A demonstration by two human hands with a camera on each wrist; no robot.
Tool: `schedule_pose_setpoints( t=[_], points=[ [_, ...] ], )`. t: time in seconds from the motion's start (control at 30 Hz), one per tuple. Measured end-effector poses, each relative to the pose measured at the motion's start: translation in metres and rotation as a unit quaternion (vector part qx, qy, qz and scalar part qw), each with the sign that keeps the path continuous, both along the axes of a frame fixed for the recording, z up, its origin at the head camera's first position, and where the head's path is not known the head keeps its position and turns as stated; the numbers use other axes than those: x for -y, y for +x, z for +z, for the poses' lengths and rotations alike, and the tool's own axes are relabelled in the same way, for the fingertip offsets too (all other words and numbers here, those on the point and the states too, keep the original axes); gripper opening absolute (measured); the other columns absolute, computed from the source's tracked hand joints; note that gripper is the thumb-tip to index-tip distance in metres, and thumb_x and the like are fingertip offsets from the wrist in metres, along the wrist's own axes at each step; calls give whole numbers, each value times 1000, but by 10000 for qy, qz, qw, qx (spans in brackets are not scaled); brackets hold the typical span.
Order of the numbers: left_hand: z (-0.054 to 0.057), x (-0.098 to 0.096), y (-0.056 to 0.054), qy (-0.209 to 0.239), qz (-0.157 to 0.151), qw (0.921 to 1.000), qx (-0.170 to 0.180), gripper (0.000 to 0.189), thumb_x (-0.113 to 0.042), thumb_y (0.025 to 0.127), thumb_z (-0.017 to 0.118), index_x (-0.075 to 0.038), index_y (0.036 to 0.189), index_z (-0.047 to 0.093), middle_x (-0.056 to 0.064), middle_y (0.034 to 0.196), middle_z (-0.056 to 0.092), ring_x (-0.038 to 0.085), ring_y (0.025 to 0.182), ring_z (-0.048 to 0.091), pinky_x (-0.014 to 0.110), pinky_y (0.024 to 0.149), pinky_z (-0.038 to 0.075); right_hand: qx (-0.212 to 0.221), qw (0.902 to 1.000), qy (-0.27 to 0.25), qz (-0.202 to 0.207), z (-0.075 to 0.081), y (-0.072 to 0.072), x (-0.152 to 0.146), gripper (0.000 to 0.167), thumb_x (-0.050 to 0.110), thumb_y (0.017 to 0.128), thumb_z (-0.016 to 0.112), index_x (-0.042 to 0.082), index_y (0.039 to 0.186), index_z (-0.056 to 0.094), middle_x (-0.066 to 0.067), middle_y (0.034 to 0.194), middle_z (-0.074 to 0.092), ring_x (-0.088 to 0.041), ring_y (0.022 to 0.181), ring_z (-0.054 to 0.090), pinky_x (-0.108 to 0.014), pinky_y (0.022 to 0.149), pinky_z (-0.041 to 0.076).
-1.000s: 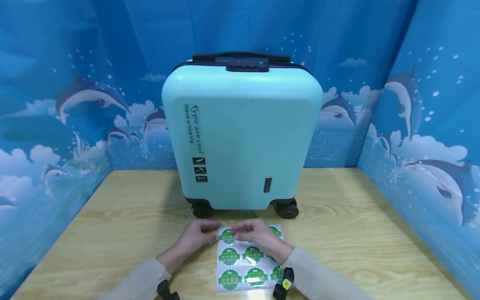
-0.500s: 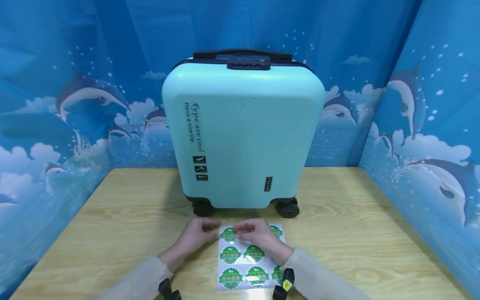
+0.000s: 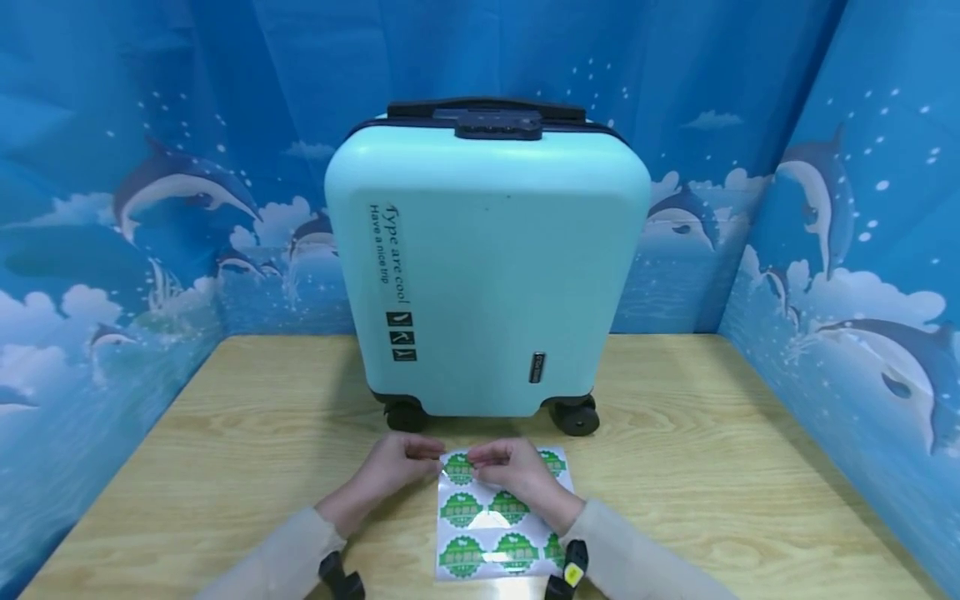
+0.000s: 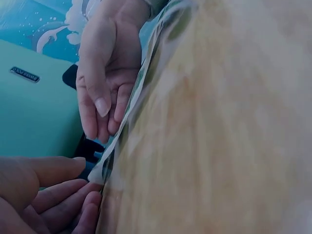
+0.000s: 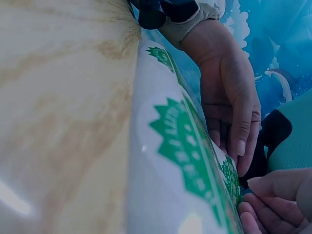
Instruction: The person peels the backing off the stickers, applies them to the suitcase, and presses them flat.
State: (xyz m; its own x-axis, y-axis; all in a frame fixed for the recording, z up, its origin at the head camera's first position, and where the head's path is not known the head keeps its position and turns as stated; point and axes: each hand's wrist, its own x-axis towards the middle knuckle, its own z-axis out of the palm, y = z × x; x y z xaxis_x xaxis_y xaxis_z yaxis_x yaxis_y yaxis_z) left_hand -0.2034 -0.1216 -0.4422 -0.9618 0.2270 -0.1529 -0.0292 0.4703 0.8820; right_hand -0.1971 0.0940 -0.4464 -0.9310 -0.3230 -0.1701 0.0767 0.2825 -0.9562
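Observation:
A sheet of round green stickers [image 3: 472, 546] lies flat on the table in front of a mint-green suitcase [image 3: 487, 267]. My left hand [image 3: 386, 471] is at the sheet's far left corner, thumb and fingers apart; in the left wrist view the fingertips [image 4: 90, 190] are at the sheet's edge. Over the far row of stickers is my right hand [image 3: 517, 475], fingers loosely bent, with a gap between thumb and forefinger. The right wrist view shows the right thumb [image 5: 273, 185] close to the sheet, but contact cannot be made out. The right hand and forearm cover several stickers.
The suitcase stands upright on black wheels [image 3: 576, 417] just beyond the hands. A wood-grain table [image 3: 697, 467] extends to both sides. Blue dolphin-print curtains [image 3: 847, 250] close off the back and sides. Each wrist wears a black strap [image 3: 567, 571].
The left hand shifts very slightly to the right against the sheet's corner. The right hand stays nearly still, and the head view tilts a little.

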Motion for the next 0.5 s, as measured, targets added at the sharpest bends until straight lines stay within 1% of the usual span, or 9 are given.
schedule_pose_setpoints(
  t=[0.07,0.13,0.2,0.33,0.43,0.5],
  points=[
    [1,0,-1,34,118,9998,156,29,-14,80,72,-7,108,68,6,100,70,20,94,64,38,85,53,-1,10000,-6,-3,1,1,0,28,5,79,71,6,106,68,-6,103,69,-16,91,64,-28,83,53],
    [2,0,-3,115,199,9993,295,29,-15,80,73,-7,107,68,6,99,70,19,91,65,37,82,54,-18,10000,9,-9,1,1,0,28,5,79,71,6,106,68,-7,103,69,-16,91,64,-28,83,53],
    [2,-1,-3,238,202,9987,392,29,-15,79,73,-5,106,68,6,98,70,18,88,65,35,78,55,-17,10000,34,-20,1,1,0,27,5,79,70,7,106,68,-6,104,69,-15,91,64,-28,83,53],
    [4,-4,-2,594,103,9969,515,27,-9,79,72,0,105,67,11,97,70,19,83,67,32,73,57,-8,10000,56,-37,2,1,0,27,6,79,70,7,106,68,-6,104,69,-15,91,64,-28,83,53],
    [6,-7,-1,698,153,9957,584,26,-6,80,71,2,104,67,12,97,70,19,83,67,31,73,57,-29,10000,48,-14,3,2,-1,27,6,79,70,6,106,67,-6,104,69,-15,91,64,-28,83,53],
    [7,-9,-1,684,238,9954,634,25,-6,80,70,1,104,68,11,96,70,19,83,67,31,72,57,-45,10000,38,12,4,3,-2,27,6,80,70,6,107,67,-7,104,69,-16,92,64,-29,83,53]
  ],
)
